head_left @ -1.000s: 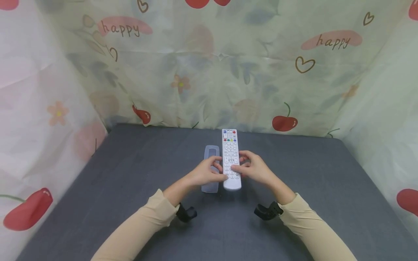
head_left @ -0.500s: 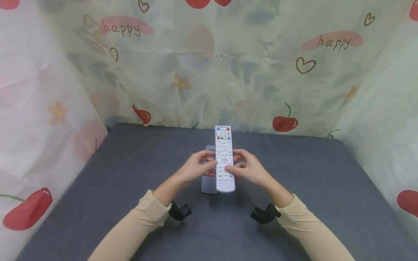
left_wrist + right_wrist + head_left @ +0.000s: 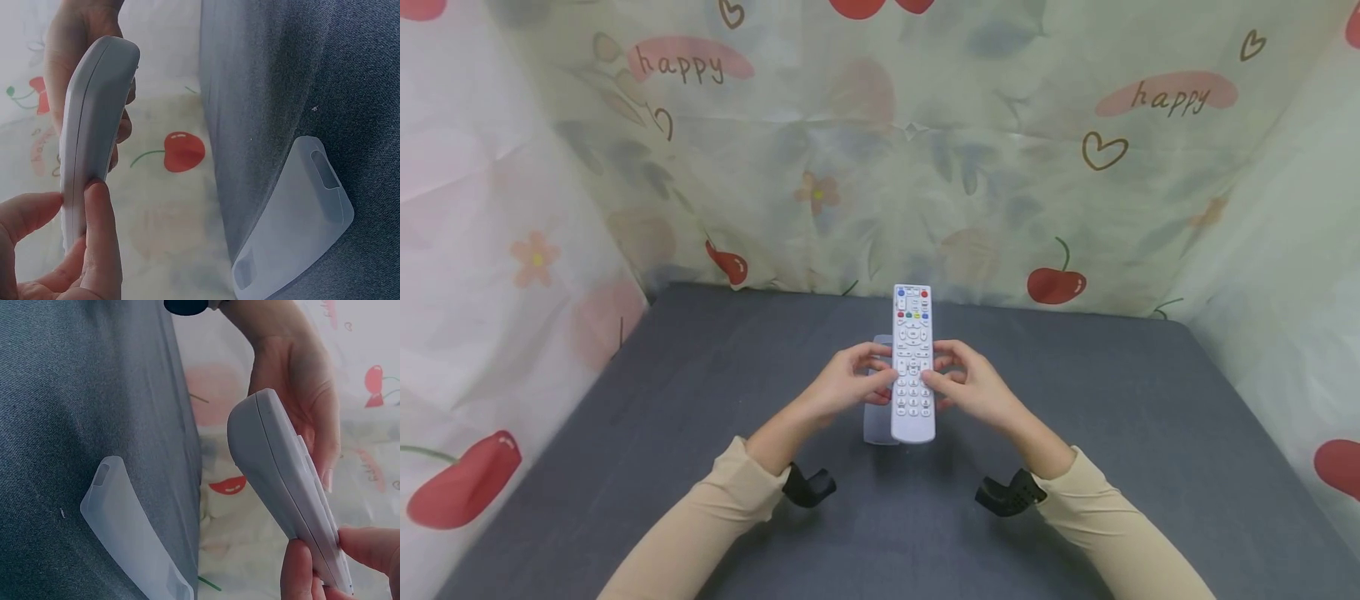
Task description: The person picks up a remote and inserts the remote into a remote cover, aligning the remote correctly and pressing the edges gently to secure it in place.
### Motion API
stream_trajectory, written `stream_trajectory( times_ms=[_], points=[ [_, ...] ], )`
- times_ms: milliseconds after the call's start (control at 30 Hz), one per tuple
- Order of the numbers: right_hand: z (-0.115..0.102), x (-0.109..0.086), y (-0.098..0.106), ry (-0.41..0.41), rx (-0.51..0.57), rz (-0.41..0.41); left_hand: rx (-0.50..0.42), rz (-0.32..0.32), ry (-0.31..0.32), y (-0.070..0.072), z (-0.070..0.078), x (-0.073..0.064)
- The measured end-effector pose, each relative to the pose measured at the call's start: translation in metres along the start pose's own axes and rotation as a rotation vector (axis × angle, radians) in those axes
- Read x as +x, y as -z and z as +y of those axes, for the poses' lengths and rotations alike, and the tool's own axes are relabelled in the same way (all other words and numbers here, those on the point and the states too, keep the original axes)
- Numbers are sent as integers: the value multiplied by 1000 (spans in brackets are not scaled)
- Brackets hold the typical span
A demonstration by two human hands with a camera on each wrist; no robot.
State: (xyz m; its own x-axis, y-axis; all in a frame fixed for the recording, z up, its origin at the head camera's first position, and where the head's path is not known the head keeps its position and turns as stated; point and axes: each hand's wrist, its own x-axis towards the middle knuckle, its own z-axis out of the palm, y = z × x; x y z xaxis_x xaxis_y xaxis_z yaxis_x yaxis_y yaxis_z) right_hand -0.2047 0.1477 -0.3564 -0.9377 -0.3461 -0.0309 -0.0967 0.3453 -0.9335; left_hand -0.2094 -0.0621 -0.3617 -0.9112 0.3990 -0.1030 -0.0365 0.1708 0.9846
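A white remote control (image 3: 913,358) with rows of buttons is held up off the table, its keypad facing the head camera. My left hand (image 3: 848,382) pinches its left side, thumb on the front edge and fingers at the back. On the opposite side my right hand (image 3: 976,385) grips it the same way, thumb over the edge of the keys. Both wrist views show the remote's smooth back and side seam. Below it on the table lies a translucent remote cover (image 3: 300,215) with cutouts, partly hidden by the remote and left hand in the head view.
The dark cloth-covered table (image 3: 1075,392) spreads around the hands. Patterned curtains (image 3: 910,167) with cherries and hearts close off the back and both sides. Black wrist straps (image 3: 808,486) sit below the cuffs of the beige sleeves.
The remote has shifted left, now overlapping the cover in the head view. My left hand has moved up and left along its side. The right thumb has slid toward the remote's edge.
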Motion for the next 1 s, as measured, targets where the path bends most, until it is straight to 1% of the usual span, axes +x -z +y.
stream_trajectory(
  times_ms=[233, 533, 1000],
  points=[
    [-1, 0, 1, -5, 16, -7, -16, -1, 3, 0, 0, 0],
    [-2, -2, 1, -9, 26, -13, -7, -11, -10, 1, 0, 0],
    [-2, -3, 3, 7, 25, -11, -6, -18, -4, 0, -2, -1]
  ],
)
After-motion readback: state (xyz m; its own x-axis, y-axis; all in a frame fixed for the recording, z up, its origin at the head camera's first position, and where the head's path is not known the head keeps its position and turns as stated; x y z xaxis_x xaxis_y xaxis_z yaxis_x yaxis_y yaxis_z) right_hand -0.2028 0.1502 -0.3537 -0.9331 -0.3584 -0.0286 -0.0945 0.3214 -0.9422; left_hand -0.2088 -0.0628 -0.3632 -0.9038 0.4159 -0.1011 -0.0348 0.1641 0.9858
